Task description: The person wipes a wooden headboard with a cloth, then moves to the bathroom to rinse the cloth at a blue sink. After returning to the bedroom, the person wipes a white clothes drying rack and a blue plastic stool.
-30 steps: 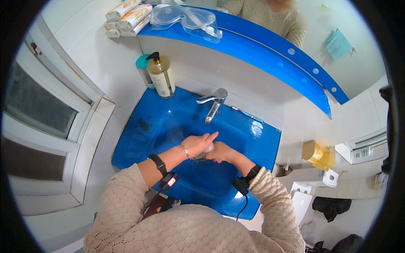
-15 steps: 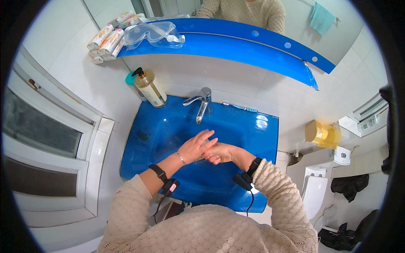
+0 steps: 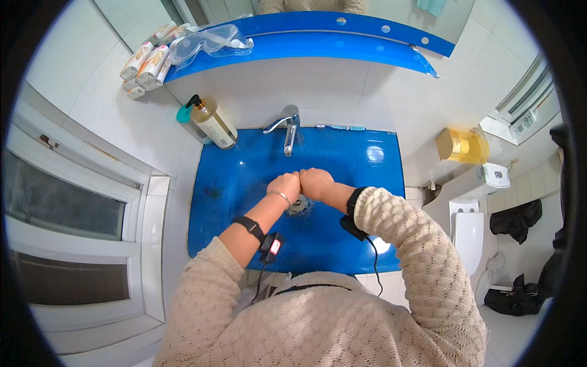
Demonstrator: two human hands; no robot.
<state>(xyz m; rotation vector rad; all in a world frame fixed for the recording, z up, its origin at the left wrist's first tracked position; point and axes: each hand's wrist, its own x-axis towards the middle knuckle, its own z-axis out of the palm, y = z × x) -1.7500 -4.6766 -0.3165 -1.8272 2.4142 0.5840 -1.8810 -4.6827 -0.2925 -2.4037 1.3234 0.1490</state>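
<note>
My left hand [image 3: 285, 185] and my right hand [image 3: 316, 183] meet over the blue sink [image 3: 232, 183], just below the spout of the chrome faucet [image 3: 288, 131]. Both are closed with the fingers curled in, and their knuckles press against each other. No object shows in either one, though the fingertips are hidden beneath. Splashing water [image 3: 298, 207] shows around the drain under my wrists. A thin bracelet [image 3: 279, 197] and a black strap [image 3: 249, 227] circle my left arm; another black strap [image 3: 353, 200] is round my right wrist.
A pump bottle [image 3: 213, 125] stands at the sink's back left corner. A toothbrush [image 3: 342, 128] lies along the back edge. Above runs a blue shelf [image 3: 318, 46] with clear goggles [image 3: 211, 44] and several wrapped packs [image 3: 150, 64]. A toilet [image 3: 468, 229] is at the right.
My hands have gone from left fingers spread across the right hand to both curled and pressed together. They have moved closer to the faucet. The view has shifted slightly.
</note>
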